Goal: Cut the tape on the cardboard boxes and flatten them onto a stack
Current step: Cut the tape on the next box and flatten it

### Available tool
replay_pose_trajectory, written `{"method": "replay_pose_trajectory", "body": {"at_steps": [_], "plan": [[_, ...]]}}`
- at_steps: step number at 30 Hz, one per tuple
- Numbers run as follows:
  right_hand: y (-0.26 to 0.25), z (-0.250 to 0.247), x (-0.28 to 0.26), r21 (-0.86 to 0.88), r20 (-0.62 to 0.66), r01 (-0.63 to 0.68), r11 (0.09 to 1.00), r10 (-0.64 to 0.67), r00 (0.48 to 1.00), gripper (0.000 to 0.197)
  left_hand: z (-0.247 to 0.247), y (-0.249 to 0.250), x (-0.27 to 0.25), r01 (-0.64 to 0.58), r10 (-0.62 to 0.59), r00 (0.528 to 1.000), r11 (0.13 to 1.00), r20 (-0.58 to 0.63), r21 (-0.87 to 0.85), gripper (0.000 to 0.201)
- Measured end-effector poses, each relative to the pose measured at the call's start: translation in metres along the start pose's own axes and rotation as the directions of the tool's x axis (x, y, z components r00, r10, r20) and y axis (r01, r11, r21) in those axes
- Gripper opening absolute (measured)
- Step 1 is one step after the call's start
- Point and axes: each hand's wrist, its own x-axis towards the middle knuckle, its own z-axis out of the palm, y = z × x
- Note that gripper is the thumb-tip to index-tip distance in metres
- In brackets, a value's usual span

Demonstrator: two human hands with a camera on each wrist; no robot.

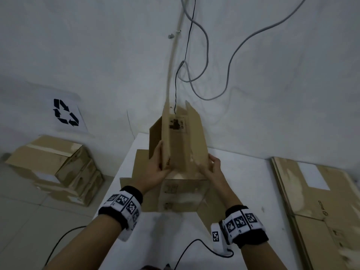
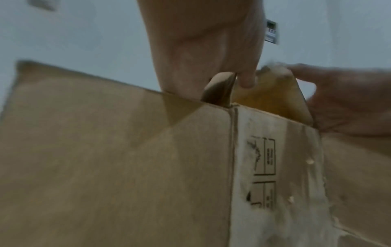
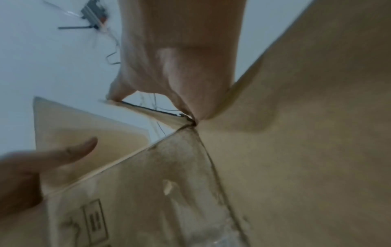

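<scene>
An opened brown cardboard box (image 1: 181, 137) stands on end on the white table (image 1: 175, 240), its flaps spread out at the bottom. My left hand (image 1: 157, 166) grips its left wall; in the left wrist view the fingers (image 2: 211, 50) hook over the edge of the box (image 2: 105, 158). On the right panel, my right hand (image 1: 212, 166) holds the box. From the right wrist, that hand (image 3: 180, 58) pinches the cardboard (image 3: 296, 133) at a corner where flaps meet. No cutting tool shows.
Sealed taped boxes (image 1: 56, 166) are stacked on the floor at the left, under a recycling sign (image 1: 66, 113). A stack of flattened cardboard (image 1: 319, 201) lies at the right. Cables (image 1: 204, 65) hang on the wall behind the box.
</scene>
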Motion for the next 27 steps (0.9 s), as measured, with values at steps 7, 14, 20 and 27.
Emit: {"method": "replay_pose_trajectory", "body": {"at_steps": [7, 14, 20, 27], "plan": [[0.0, 0.022, -0.003, -0.289, -0.125, 0.062, 0.955, -0.101, 0.987, 0.064, -0.013, -0.007, -0.002, 0.254, -0.254, 0.94, 0.967, -0.226, -0.026, 0.06], [0.023, 0.065, -0.014, -0.352, -0.247, 0.101, 0.931, -0.197, 0.949, 0.027, -0.063, -0.008, -0.028, 0.301, -0.307, 0.933, 0.952, -0.188, -0.06, 0.044], [0.043, 0.074, 0.006, -0.452, -0.335, 0.048, 0.891, -0.22, 0.916, 0.025, -0.064, -0.014, -0.013, 0.266, -0.273, 0.925, 0.962, -0.265, -0.064, 0.049], [0.028, 0.067, 0.025, -0.574, -0.431, -0.236, 0.784, -0.045, 0.901, 0.043, -0.049, -0.005, 0.018, 0.351, -0.212, 0.896, 0.877, -0.389, 0.329, 0.053]]}}
